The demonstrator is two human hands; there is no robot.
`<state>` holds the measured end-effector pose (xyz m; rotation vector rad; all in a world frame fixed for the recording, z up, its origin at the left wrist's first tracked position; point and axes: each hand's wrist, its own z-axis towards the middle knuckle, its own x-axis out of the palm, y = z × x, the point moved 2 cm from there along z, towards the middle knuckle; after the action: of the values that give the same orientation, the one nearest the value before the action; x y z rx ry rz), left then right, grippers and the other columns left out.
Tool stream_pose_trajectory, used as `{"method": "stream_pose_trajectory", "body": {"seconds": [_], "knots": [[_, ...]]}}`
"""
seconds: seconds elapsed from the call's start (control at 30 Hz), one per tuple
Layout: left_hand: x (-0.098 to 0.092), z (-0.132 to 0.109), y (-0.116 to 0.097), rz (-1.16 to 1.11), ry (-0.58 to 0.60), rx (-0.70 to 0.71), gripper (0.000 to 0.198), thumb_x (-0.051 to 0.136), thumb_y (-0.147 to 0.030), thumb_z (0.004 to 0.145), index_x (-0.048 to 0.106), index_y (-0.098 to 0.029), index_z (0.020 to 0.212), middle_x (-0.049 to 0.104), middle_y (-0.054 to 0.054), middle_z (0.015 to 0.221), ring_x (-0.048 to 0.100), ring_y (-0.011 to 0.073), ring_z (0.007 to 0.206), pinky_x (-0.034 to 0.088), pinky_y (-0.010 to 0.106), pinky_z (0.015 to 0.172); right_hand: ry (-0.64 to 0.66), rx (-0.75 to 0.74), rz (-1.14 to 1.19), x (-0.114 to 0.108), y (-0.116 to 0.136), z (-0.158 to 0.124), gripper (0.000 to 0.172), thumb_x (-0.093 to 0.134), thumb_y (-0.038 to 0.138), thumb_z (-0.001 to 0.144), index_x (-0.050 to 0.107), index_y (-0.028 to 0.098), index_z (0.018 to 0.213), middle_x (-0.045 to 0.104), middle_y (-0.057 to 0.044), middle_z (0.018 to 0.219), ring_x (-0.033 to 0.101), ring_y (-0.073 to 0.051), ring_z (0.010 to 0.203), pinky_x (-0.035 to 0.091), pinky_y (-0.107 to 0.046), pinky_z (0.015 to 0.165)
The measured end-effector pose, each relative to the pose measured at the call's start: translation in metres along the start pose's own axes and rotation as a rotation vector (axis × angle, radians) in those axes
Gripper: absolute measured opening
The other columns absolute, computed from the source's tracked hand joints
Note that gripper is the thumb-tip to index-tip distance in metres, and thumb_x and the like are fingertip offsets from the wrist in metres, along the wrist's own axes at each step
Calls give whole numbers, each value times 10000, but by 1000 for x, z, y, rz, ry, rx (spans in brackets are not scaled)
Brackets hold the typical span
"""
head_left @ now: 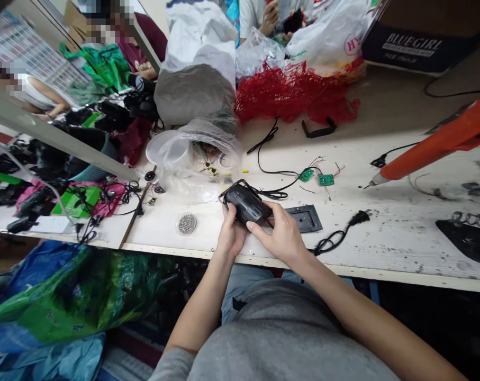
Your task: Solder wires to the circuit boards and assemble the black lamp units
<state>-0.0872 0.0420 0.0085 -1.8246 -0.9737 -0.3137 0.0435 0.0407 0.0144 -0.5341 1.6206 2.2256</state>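
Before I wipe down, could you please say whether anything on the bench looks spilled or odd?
Yes: tiny dark specks litter the pale, flat workbench right of the black two-pin plug, looking like loose debris, whereas the small silver metal pieces sit together in a round dish.

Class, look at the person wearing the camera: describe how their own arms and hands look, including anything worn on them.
The left hand and right hand are bare, with no gloves, watch or bracelet visible. Both forearms are uncovered. A plain grey short sleeve shows on the left arm; the right sleeve cannot be made out.
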Motion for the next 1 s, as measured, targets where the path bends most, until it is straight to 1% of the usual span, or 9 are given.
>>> {"method": "stream_pose_trajectory", "body": {"seconds": [0.1, 0.23, 0.3, 0.4, 0.47, 0.6, 0.73, 0.87, 1.0], "knots": [[0, 1, 4, -33, 2, -24, 458, 751, -485, 854, 648, -205, 1202, 735, 97, 1184, 640, 291, 1246, 500, 448, 1090, 2, -29, -24, 1, 0, -1, 508, 714, 462, 831, 598, 149, 1213, 657, -160, 1108, 677, -314, 1029, 598, -482, 886], [2, 2, 0, -43, -59, -112, 340, 644, -447, 919, 694, -145, 1067, 769, 98, 961, 716, 281, 1079, 542, 442, 1043, 41, -34, 34, 0, -7, -7, 501, 736, 405, 837, 571, 153, 1237, 658, -144, 1078, 707, -265, 890, 624, -428, 798], [3, 1, -3, -47, -83, -148, 338, 617, -446, 923, 707, -131, 1003, 767, 95, 890, 734, 274, 1000, 555, 437, 1024, 43, -84, 62, -3, -10, -10, 334, 670, 333, 899, 574, 163, 1169, 685, -117, 1022, 715, -228, 818, 617, -375, 750], [4, 1, -4, -52, -106, -140, 319, 631, -436, 904, 708, -137, 983, 767, 80, 873, 739, 256, 967, 559, 415, 1017, -5, -191, -26, -9, -9, -13, 61, 565, 247, 965, 565, 196, 930, 685, -67, 867, 693, -198, 738, 570, -314, 679], [3, 1, -2, -43, -98, -113, 329, 666, -451, 874, 706, -147, 995, 769, 77, 895, 733, 259, 996, 558, 406, 1015, -26, -262, -141, -12, -4, -13, 150, 531, 229, 987, 538, 210, 839, 652, -50, 787, 657, -190, 695, 532, -299, 643], [0, 3, 1, -8, -73, -55, 388, 752, -478, 786, 697, -154, 994, 765, 77, 918, 728, 263, 996, 559, 399, 995, -1, -328, -287, -12, 2, -12, 162, 462, 205, 1011, 550, 206, 876, 634, -66, 823, 633, -189, 718, 523, -298, 656], [-4, 5, 2, 6, -65, -18, 445, 812, -459, 715, 684, -164, 1023, 753, 51, 918, 725, 234, 954, 553, 377, 977, 9, -383, -283, -12, -1, -10, 143, 444, 159, 989, 536, 210, 892, 653, -91, 896, 649, -210, 811, 544, -326, 730], [-6, 6, 3, 4, -76, -16, 454, 824, -458, 693, 680, -159, 1002, 747, 54, 900, 722, 239, 943, 551, 378, 961, 2, -405, -265, -14, -6, -9, 146, 442, 130, 980, 530, 209, 894, 635, -68, 839, 634, -200, 768, 529, -312, 691], [-6, 8, 3, 8, -65, 46, 460, 825, -449, 701, 676, -167, 1032, 741, 35, 920, 709, 194, 876, 548, 337, 929, -10, -413, -207, -14, -4, -11, 125, 504, 127, 973, 521, 208, 880, 644, -66, 876, 644, -180, 792, 532, -286, 712]]}}
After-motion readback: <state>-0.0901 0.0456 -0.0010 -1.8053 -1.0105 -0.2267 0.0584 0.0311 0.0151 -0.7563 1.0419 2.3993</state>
